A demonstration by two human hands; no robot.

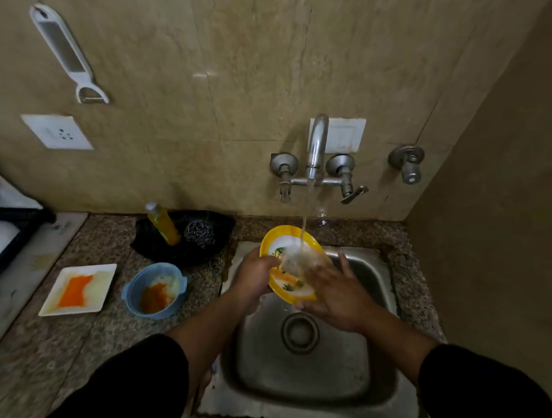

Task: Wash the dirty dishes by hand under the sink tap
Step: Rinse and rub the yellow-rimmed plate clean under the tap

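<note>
The left hand (255,272) grips the yellow plate (278,235) under the tap (316,145); right hand (337,291) lies flat on it.

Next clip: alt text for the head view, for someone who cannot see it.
A person holds a yellow-rimmed plate under the running tap over a sink, left hand gripping its rim, right hand flat on its face. A soiled white square plate and blue bowl wait on the counter at left.

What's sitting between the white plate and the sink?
A blue bowl with orange leftovers sits on the counter between the white plate and the sink, in the head view.
</note>
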